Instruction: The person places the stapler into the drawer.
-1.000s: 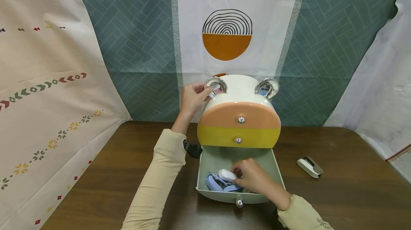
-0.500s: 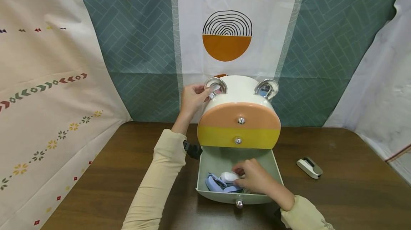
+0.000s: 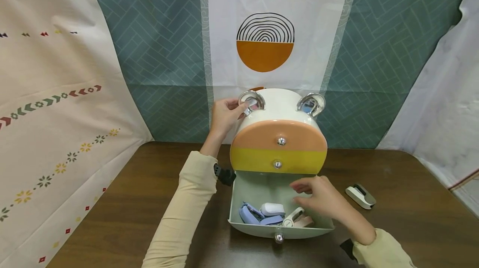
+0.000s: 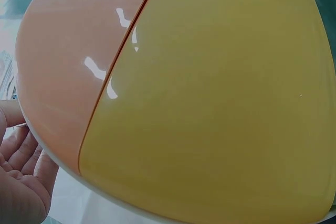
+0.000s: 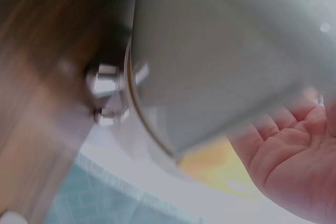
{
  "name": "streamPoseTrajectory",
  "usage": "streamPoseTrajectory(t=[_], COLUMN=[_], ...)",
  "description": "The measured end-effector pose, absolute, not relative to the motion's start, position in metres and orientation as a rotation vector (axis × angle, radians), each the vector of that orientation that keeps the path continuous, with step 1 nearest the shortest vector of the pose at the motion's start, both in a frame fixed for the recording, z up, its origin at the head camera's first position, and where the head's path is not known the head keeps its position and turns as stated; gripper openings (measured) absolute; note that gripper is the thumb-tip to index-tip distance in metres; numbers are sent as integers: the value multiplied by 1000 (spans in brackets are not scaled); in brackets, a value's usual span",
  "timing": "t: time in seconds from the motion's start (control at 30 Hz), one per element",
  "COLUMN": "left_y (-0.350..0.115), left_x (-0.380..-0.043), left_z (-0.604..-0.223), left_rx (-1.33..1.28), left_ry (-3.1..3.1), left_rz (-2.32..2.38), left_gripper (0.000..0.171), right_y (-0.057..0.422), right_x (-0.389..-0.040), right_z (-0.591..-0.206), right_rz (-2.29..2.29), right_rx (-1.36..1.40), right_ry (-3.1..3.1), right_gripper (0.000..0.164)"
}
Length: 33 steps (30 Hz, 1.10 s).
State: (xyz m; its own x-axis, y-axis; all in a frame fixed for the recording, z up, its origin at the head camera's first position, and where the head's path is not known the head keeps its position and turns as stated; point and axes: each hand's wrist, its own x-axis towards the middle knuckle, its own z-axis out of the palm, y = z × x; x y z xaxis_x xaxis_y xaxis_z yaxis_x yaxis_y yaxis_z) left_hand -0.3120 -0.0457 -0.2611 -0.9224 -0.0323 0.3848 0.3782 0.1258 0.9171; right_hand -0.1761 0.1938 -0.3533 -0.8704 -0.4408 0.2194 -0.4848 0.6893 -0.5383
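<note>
A small rounded chest point(image 3: 278, 129) with peach and yellow drawer fronts and silver ring ears stands on the table. Its lowest, green drawer point(image 3: 258, 185) is pulled out. Inside lie a light-blue stapler-like thing point(image 3: 250, 214), a smooth white rounded piece point(image 3: 272, 208) and a white-and-beige item point(image 3: 293, 218). My left hand point(image 3: 225, 114) holds the left silver ear point(image 3: 258, 95) between thumb and fingers; in the left wrist view that hand point(image 4: 26, 177) is partly cut off. Above the drawer's right side hovers my right hand point(image 3: 318, 195), fingers apart and holding nothing.
To the right of the chest, a small white-and-olive stapler-like item point(image 3: 360, 196) lies on the brown wooden table point(image 3: 404, 218). A patterned cloth point(image 3: 161, 52) hangs close behind. The drawer's silver knob point(image 3: 279, 237) sticks out toward the front.
My right hand has let go of the white piece and moved right, uncovering the white-and-beige item. The white piece now sits slightly farther right. My left hand stays on the ear.
</note>
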Motion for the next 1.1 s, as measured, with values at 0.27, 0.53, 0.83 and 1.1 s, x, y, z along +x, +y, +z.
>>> streamPoseTrajectory(t=[0.27, 0.53, 0.83, 1.1], left_y=[-45, -46, -46, -46], left_x=[-312, -311, -310, -311], left_z=[-261, -261, -260, -261], left_rx=[-348, -334, -328, -328], left_ry=[-2091, -2097, -2096, -2100], left_rz=[-1865, -1874, -1886, -1885], left_gripper=[27, 27, 26, 27], right_y=[233, 278, 326, 353], right_x=[-171, -166, -163, -168], right_z=[-341, -337, -353, -372], right_rz=[970, 849, 787, 726], right_rx=[566, 387, 251, 192], right_ry=[-2783, -2756, -2758, -2809], right_gripper=[31, 33, 37, 43])
